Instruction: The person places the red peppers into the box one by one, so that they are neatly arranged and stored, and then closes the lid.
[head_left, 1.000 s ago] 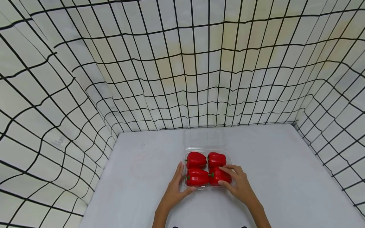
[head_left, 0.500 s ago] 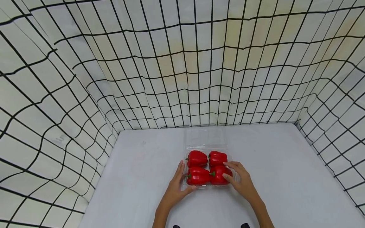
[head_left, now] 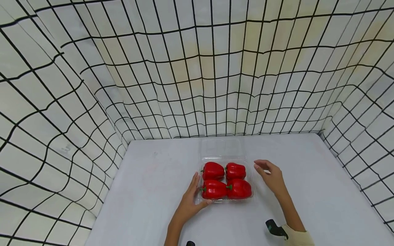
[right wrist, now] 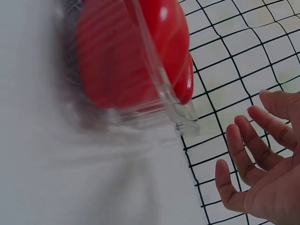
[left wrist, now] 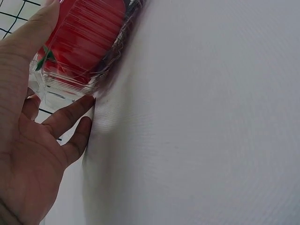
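A clear plastic clamshell box (head_left: 226,201) holds several red bell peppers with green stems; the front right pepper (head_left: 240,189) lies on its side in it. Its clear lid (head_left: 221,149) lies folded back. My left hand (head_left: 188,202) rests at the box's front left corner, thumb along the front and fingers along the left side. In the left wrist view, the fingertips (left wrist: 88,100) are spread at the box's base. My right hand (head_left: 272,175) hovers apart from the box, off its right side, fingers loosely bent and holding nothing.
A white-covered table (head_left: 147,191) lies under the box. Black netting (head_left: 191,85) over pale walls encloses the back and both sides. A small black device (head_left: 275,228) sits at the right wrist, by a cream sleeve (head_left: 299,237).
My right hand has let go of the front right pepper and moved up and right, away from the box. My left hand stays at the box's corner.
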Available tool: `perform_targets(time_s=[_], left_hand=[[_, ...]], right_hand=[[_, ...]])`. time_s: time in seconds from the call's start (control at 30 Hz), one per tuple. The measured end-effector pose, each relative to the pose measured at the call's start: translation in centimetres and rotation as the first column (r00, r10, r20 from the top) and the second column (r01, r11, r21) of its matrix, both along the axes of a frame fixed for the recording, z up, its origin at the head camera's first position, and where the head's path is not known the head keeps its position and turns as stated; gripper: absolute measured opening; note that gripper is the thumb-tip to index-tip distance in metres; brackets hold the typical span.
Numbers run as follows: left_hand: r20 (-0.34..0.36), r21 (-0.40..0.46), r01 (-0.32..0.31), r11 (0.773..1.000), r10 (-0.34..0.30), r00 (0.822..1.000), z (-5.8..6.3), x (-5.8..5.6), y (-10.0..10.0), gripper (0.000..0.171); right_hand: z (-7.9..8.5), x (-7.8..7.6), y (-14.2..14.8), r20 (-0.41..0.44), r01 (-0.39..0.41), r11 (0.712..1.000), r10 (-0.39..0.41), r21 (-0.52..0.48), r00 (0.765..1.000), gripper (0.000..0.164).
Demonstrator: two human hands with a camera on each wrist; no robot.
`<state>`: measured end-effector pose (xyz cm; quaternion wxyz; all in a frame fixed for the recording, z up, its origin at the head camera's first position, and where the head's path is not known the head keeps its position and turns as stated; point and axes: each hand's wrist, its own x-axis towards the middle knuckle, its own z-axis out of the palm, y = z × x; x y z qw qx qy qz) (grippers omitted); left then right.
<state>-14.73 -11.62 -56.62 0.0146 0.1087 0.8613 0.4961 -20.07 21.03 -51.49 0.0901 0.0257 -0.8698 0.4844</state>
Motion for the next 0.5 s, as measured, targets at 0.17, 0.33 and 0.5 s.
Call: perform_targets(time_s=[0.17,0.33,0.5], left_hand=[[0.009,-0.006,0.003,1.0,-0.003,1.0,0.0,0.1,-0.1,0.099],[-0.001,-0.005,-0.011,1.0,0.011,1.0,0.0,0.1,-0.2,0.099],[-0.012,-0.004,0.004,1.0,-0.004,1.0,0.0,0.0,-0.3,0.099]], right_hand=[[1.5,-2.9,1.2,0.178,0.038,0.995,-0.022,-0.089,0.984,0.04],[2.0,-6.5,1.7,0.349,-0.008,0.988,0.061,-0.153,0.935,0.051],[1.7,-9.7,2.1,0.46,-0.122,0.983,0.173,-0.138,0.871,0.05]])
